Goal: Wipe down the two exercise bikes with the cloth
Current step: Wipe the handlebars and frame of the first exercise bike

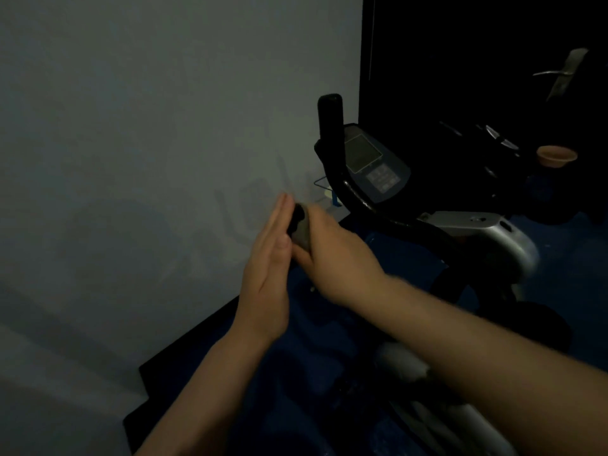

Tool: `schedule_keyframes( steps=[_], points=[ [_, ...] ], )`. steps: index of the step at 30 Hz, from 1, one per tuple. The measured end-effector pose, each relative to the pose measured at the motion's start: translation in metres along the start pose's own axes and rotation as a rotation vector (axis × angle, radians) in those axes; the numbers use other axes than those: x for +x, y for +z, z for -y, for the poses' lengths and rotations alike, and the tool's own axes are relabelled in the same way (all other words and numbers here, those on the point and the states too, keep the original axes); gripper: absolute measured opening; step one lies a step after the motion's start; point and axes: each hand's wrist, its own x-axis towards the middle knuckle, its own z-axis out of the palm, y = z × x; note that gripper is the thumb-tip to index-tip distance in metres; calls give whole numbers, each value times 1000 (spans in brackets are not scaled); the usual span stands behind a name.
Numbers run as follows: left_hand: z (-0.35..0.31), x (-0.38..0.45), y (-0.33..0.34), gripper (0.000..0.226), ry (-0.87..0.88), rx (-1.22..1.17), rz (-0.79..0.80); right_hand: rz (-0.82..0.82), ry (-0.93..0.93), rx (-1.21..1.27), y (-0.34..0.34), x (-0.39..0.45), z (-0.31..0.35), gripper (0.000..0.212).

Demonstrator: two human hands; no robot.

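Right hand grip clamped on blurred cloth; left hand flat, fingers straight; bike dim.

Dim light here: the exercise bike stands upright by the wall, black handlebars, grey console tilted, silver body. The cloth, a grey wad, seems bunched at a handlebar end.

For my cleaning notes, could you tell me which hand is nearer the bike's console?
Right. The right hand is just below-left of the console; the left hand lies farther left.
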Motion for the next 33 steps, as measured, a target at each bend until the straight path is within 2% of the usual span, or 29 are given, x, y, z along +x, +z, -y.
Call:
schedule_keyframes(
  steps=[2, 3, 5, 7, 9, 11, 15, 18, 19, 21, 22, 23, 25, 27, 30, 33],
  points=[
    [-2, -1, 11, 44, -14, -23, -55, 166, 22, -95, -17, 26, 6, 45],
    [-4, -2, 17, 44, -30, -39, -90, 168, -9, -144, -20, 30, 10, 42],
    [-7, -5, 26, 47, -92, -108, -155, 41, -100, -185, -13, 19, 9, 42],
    [-11, -9, 32, 54, -139, -164, -182, -78, -153, -110, 0, -7, 2, 53],
    [-15, -12, 36, 55, -152, -164, -203, -102, -193, -27, -4, -12, -6, 57],
    [-17, -12, 36, 56, -171, -171, -236, -96, -250, -4, -17, 4, -4, 53],
    [-23, -12, 36, 64, -223, -131, -312, -159, -486, -108, -18, 21, 11, 39],
    [-30, -22, 36, 67, -268, -107, -290, -176, -489, -42, -7, 6, -9, 57],
    [-31, -25, 36, 69, -273, -98, -271, -150, -468, 54, -4, 1, -19, 64],
    [-34, -29, 39, 68, -278, -76, -247, -6, -307, 341, -5, -3, -29, 67],
    [-35, -31, 42, 66, -283, -75, -249, 53, -252, 391, -4, -4, -31, 68],
    [-36, -34, 45, 63, -287, -74, -251, 90, -220, 333, -3, -9, -33, 69],
    [-38, -41, 54, 53, -264, -38, -262, 150, -243, 29, -5, -29, -41, 75],
    [-36, -46, 65, 47, -236, 75, -239, 287, -276, -186, -20, -51, -60, 73],
    [-25, -51, 86, 51, -201, 248, -183, 601, -311, -273, -53, -60, -94, 53],
    [-17, -51, 109, 55, -153, 409, -209, 689, -440, -399, -78, -54, -113, 49]
  ],
)
